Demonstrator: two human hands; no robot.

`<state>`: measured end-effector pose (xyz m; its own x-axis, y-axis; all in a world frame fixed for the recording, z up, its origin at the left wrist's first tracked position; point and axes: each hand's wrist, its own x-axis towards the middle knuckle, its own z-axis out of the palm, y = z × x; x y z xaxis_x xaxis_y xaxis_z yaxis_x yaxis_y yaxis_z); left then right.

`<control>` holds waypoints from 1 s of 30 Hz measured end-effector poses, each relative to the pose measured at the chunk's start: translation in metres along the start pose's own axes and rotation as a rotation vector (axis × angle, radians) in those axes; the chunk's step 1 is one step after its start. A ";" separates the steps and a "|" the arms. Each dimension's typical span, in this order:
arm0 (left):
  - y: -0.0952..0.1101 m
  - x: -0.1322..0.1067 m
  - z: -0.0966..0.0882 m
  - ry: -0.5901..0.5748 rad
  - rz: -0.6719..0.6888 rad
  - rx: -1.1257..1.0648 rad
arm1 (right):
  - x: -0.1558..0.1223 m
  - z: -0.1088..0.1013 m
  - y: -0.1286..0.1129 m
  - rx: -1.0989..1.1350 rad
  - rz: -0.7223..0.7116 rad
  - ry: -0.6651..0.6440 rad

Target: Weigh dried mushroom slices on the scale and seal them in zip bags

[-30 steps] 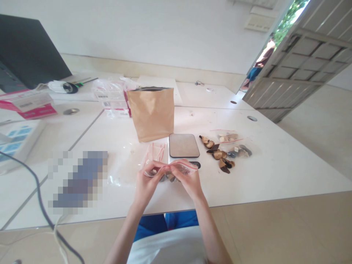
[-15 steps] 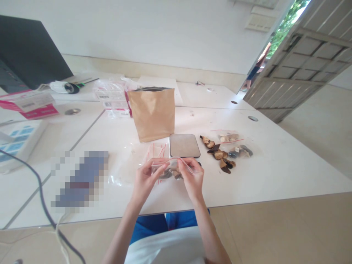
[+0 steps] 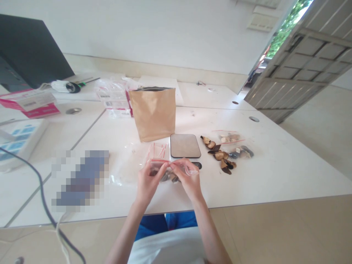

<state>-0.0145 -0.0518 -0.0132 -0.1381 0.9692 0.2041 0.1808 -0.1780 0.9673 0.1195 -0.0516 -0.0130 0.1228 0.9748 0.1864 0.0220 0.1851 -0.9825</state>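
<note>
Between my two hands is a clear zip bag (image 3: 166, 177) with brown and dark dried pieces inside. My left hand (image 3: 147, 180) pinches its red-lined top edge on the left. The thumb and fingers of my right hand (image 3: 189, 179) pinch the same edge close to the middle, thumbtips almost meeting. Just beyond the hands lies a kitchen scale (image 3: 185, 145) with a bare metal plate, its dark display partly behind my right hand. Several flat zip bags with red lines (image 3: 156, 150) lie beyond my left hand.
A brown paper pouch (image 3: 154, 115) stands upright, open-topped, behind the scale. Loose dried pieces (image 3: 220, 155) and two filled zip bags (image 3: 242, 151) lie to the right. At left are a blurred-out object (image 3: 82, 179), a cable (image 3: 44, 205), pink-and-white boxes (image 3: 41, 106) and a monitor (image 3: 33, 51).
My right hand has moved left along the bag's top edge, closer to my left thumb. The edge looks flatter on the left, and more of the scale's display shows.
</note>
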 end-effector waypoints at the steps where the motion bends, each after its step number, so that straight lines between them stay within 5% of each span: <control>1: 0.000 0.000 -0.001 -0.009 0.023 0.011 | 0.000 0.001 0.001 0.043 0.035 -0.003; 4: 0.000 0.001 -0.003 -0.034 0.074 0.033 | 0.003 0.000 0.002 0.125 0.096 -0.035; 12: -0.005 0.001 -0.005 0.020 0.093 -0.006 | 0.005 -0.001 -0.002 0.105 -0.051 -0.096; 22: 0.002 -0.002 -0.004 -0.012 0.017 -0.037 | -0.001 0.011 -0.009 0.026 -0.168 0.087; 30: 0.006 -0.002 -0.012 0.064 -0.095 -0.122 | -0.002 0.005 -0.012 0.071 -0.049 -0.053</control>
<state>-0.0253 -0.0568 -0.0058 -0.2112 0.9705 0.1163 0.0450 -0.1092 0.9930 0.1136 -0.0554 -0.0020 0.0705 0.9692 0.2360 -0.0444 0.2394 -0.9699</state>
